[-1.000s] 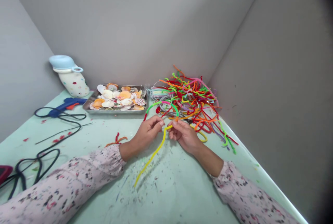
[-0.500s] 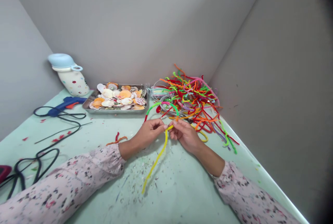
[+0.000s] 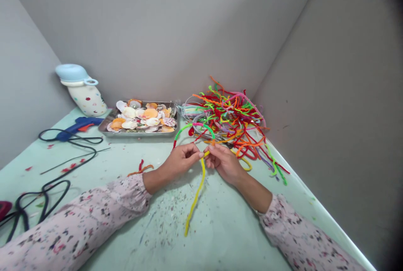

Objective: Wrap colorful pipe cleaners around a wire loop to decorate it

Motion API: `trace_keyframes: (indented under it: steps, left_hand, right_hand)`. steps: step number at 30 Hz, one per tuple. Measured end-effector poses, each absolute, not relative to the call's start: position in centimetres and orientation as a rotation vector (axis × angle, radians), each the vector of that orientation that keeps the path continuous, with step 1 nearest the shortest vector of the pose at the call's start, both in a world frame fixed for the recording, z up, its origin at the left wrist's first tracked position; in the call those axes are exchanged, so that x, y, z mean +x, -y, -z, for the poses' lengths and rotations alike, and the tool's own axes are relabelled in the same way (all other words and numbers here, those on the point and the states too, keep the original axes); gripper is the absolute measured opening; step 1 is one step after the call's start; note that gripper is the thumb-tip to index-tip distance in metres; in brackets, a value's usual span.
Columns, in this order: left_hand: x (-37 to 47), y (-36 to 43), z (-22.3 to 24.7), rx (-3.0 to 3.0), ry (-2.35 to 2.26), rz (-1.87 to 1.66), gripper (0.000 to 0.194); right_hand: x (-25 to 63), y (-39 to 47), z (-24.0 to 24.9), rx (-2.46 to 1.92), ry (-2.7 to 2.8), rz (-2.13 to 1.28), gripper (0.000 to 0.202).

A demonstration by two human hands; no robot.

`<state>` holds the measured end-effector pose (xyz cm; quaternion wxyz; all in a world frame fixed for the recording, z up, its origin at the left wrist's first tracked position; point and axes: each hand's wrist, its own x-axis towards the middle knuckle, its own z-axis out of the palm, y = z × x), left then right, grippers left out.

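Between my two hands is a ring (image 3: 189,126) wrapped in bands of red, green, pink and orange, its near part hidden by my fingers. A yellow pipe cleaner (image 3: 195,197) crosses at the ring's near right side, and its long loose end hangs down toward me over the table. My left hand (image 3: 180,161) pinches the yellow pipe cleaner between thumb and forefinger. Close beside it, my right hand (image 3: 224,161) is closed with its fingertips on the ring where the orange band meets the yellow.
A metal tray (image 3: 138,134) of seashells stands at the back, with a heap of colored pipe cleaners (image 3: 233,115) and wire to its right. On the left are a white bottle (image 3: 86,99), a blue glue gun (image 3: 74,128) and a looping black cord (image 3: 47,189). Scraps dot the table (image 3: 239,229).
The loose end of the yellow pipe cleaner has swung to the right and hangs more steeply. Both hands keep their grip in nearly the same place.
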<state>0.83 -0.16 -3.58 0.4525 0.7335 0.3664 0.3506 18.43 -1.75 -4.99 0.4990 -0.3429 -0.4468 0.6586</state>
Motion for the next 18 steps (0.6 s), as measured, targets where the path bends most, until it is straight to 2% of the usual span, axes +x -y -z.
trace_keyframes:
  steps: [18]
  left_hand:
    - [1.11,0.57,3.13,1.826,-0.912,-0.902,0.021]
  right_hand:
    - [18.34,1.72,4.86,-0.867,1.036,-1.589,0.026]
